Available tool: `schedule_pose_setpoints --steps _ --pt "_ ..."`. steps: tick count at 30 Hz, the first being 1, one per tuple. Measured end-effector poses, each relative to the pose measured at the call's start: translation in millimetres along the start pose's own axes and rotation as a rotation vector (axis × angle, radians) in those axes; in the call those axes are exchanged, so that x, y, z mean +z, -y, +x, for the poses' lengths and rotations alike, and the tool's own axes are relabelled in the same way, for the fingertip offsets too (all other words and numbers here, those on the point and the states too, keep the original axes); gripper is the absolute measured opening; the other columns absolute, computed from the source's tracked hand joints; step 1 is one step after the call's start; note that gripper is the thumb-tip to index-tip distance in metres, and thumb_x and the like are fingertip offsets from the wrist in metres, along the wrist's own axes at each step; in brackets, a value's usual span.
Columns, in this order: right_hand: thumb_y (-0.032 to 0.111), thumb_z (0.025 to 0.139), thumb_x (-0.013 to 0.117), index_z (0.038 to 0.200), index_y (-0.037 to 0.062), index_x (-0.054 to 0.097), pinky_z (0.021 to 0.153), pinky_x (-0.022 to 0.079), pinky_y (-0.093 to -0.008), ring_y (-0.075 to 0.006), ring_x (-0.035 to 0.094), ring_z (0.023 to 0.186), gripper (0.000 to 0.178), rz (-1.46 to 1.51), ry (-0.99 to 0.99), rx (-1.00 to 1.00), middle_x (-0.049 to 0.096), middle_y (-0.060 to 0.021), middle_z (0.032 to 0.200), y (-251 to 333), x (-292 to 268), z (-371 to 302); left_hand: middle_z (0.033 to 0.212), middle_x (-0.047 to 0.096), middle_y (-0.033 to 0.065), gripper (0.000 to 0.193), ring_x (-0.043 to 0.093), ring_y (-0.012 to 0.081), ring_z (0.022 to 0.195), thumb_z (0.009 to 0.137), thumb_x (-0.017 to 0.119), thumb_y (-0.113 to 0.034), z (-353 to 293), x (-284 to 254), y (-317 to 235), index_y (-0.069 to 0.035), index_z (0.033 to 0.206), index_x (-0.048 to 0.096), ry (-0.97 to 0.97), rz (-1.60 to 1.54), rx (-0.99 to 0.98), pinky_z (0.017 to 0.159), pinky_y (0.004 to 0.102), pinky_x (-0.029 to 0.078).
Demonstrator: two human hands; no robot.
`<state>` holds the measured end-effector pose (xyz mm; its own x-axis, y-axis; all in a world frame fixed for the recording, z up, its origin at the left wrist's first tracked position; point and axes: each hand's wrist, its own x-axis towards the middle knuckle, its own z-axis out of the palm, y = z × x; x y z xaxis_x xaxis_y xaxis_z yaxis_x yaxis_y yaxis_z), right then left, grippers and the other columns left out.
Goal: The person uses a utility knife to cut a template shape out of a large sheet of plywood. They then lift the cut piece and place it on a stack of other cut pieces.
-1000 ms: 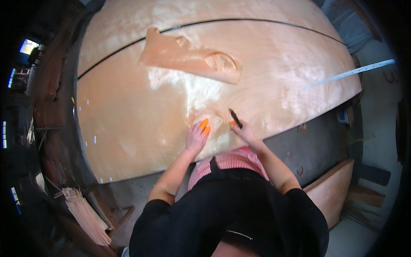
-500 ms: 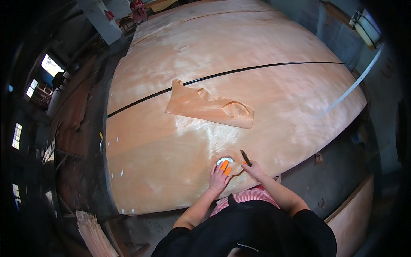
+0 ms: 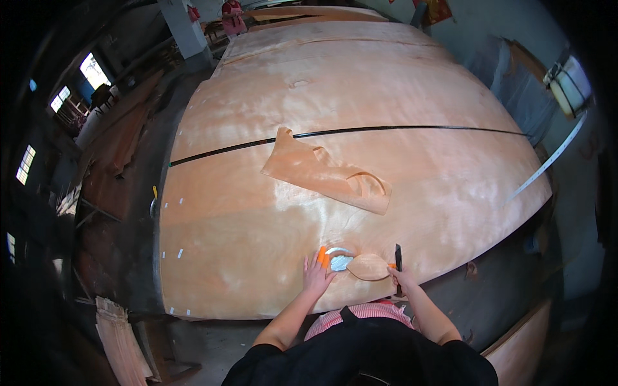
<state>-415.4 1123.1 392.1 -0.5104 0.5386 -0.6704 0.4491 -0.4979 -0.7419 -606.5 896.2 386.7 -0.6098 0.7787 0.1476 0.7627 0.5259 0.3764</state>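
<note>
Clock dirs from the hands, 12 = straight away from the wearer.

Nearest, at 6: blk short-sleeved top, w/ red-and-white striped cloth at the waist, by the near edge of a big tan wood-veneer sheet.

L hand: on the sheet, fingers partly spread, orange covers on fingertips; nothing seen in its grasp. Just at its 3: roundish opening w/ pale blue-white patch showing.

R hand: fingers curled & closed round a slim blk cutter-like tool, upper end at approx 12. Orange shows on a fingertip here too. Thin tan leaf-shaped veneer pc is b/w the hands, at the patch's 3; its pointed R end meets the R fingertips, pinched or only touched, can't tell.

Farther, b/w 11 & 12: irregular tan veneer scrap, part curled up, lying on the sheet, far end over a long thin blk strip that crosses the sheet approx 10 to 2. Small white tabs along the sheet's L side, 8 to 10. Yellow-ended item just past that edge at approx 10, kind unclear. Pale narrow band at 2.

Farthest, at 11: person in reddish clothes, hands too small to read, near pale pillar.
</note>
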Motion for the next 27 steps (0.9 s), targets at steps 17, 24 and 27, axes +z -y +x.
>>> schedule_pose_setpoints --steps 17,24,27 --pt "0.022 0.082 0.055 0.066 0.0122 0.045 0.035 0.026 -0.0203 -0.0052 0.034 0.039 0.021 -0.052 0.143 -0.162 0.039 0.0051 0.049 27.9 41.5 18.9 0.077 0.059 -0.0015 0.028 0.049 0.0065 0.07 0.086 0.048 -0.024 -127.2 -86.1 115.7 0.002 0.088 0.061 0.281 -1.015 -0.676 0.063 0.022 0.041" --pt "0.017 0.08 0.057 0.084 0.002 0.051 0.046 0.035 -0.0206 -0.0063 0.042 0.051 0.017 -0.316 0.153 -0.322 0.047 0.0021 0.059 24.1 87.4 55.9 0.094 0.057 0.0137 0.046 0.054 0.0298 0.091 0.071 0.062 -0.036 -205.3 -142.7 118.5 -0.006 0.104 0.052 0.551 0.056 -0.642 0.074 0.0371 0.044" --pt "0.019 0.078 0.058 0.085 0.0009 0.053 0.053 0.041 -0.0261 -0.012 0.049 0.056 0.02 -0.539 0.123 -0.511 0.053 -0.0039 0.064 10.7 86.4 77.3 0.106 0.053 0.0143 0.041 0.052 0.0321 0.093 0.075 0.059 -0.029 -136.4 -130.1 77.0 -0.005 0.106 0.051 0.355 -0.283 -0.602 0.077 0.0366 0.043"
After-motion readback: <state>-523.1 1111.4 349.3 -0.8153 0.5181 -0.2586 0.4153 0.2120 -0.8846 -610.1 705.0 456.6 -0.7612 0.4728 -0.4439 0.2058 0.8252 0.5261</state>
